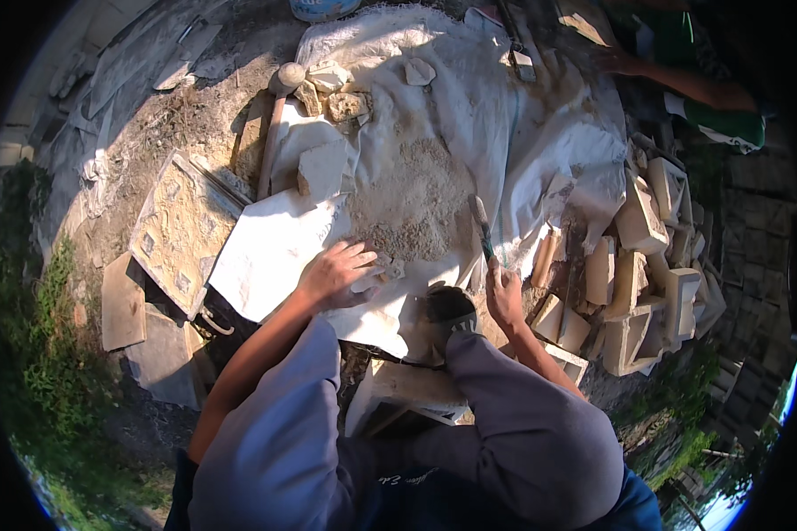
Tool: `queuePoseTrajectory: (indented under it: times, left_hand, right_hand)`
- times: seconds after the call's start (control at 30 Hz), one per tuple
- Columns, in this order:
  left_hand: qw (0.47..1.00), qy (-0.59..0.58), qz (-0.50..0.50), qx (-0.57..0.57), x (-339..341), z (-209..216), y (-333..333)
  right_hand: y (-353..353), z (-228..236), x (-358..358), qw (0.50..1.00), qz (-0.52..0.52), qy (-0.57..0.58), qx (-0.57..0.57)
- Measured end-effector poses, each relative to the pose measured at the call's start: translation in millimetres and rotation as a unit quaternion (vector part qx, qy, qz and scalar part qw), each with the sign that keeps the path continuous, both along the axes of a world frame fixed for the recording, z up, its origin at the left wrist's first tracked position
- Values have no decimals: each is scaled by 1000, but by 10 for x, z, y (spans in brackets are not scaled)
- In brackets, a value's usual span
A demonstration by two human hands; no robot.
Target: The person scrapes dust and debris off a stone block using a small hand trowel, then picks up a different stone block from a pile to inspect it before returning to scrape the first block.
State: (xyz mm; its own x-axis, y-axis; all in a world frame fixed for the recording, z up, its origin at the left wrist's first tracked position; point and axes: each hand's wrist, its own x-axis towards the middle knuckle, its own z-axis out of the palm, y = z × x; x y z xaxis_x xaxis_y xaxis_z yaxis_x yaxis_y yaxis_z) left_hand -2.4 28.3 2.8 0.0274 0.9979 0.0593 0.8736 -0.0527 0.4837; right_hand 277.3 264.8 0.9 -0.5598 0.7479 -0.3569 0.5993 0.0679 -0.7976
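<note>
My left hand (335, 273) reaches over a white sheet (274, 239), its fingers stretched apart beside small pale stone lumps (390, 268). Whether it touches a pale piece near the thumb is hard to make out. In my right hand (504, 294) is a hand tool (484, 228) with a green handle, gripped with its dusty end pointing away from me; its exact kind is unclear. Ahead of both hands, a heap of coarse pale grit (416, 199) spreads across the sheet. Between my knees sits a dark rounded thing (447, 310), partly hidden.
A pale block (322, 170) and several rough stones (345, 106) lie beyond my left hand, near a long-handled mallet (276, 133). Hollow pale stone boxes (639, 217) pile up on the right. A dusty board (179, 234) lies left. Another person's arm (708, 88) shows at far right.
</note>
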Motion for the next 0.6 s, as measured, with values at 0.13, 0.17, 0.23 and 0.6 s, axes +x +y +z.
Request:
queuePoseTrajectory:
  times: [0.13, 0.17, 0.23, 0.6]
  left_hand:
    - [1000, -9, -1, 21, 14, 11, 75]
    - [1000, -9, -1, 23, 21, 17, 93]
    - [999, -3, 6, 39, 16, 30, 100]
    - [999, -25, 3, 28, 10, 41, 71]
  right_hand:
    - [-170, 40, 68, 976, 22, -204, 71]
    - [-133, -184, 176, 985, 14, -173, 2]
    - [-63, -291, 141, 981, 34, -191, 19]
    - [-184, -20, 118, 972, 20, -233, 40]
